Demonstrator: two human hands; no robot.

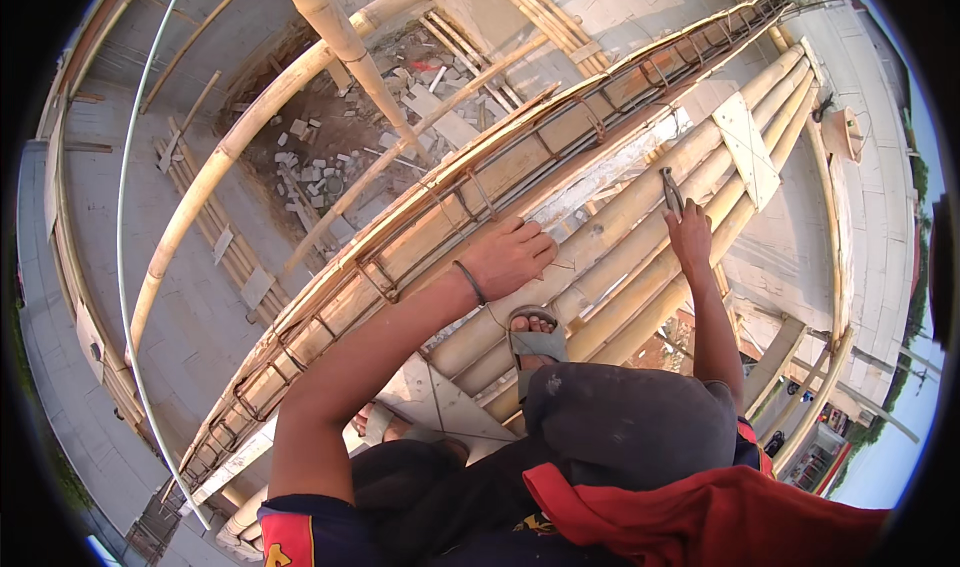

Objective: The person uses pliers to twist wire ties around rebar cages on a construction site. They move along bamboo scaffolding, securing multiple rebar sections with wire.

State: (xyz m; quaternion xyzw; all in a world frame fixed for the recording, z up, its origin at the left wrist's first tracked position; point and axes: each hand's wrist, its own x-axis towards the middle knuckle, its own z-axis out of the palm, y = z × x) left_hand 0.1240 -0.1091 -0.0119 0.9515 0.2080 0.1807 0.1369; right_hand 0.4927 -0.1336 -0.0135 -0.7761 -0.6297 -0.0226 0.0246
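Observation:
My left hand [514,258] is above the bamboo poles beside the wooden formwork, fingers curled, with thin wires showing at its fingertips. My right hand [688,238] grips a pair of metal pincers [672,192], whose head points away from me over the bamboo. Left of my left hand, a steel rebar cage [480,192] with square stirrups lies inside the long formwork trough [420,255]. Several bamboo poles [600,229] run side by side under both hands, and my sandalled foot [537,342] rests on them.
Plywood pieces [746,150] lie across the bamboo at the upper right and near my other foot. A bamboo post [360,56] and curved-looking rail [199,192] stand at the left. Far below is a floor opening with rubble [315,169]. A thin pale rod [124,192] crosses the left side.

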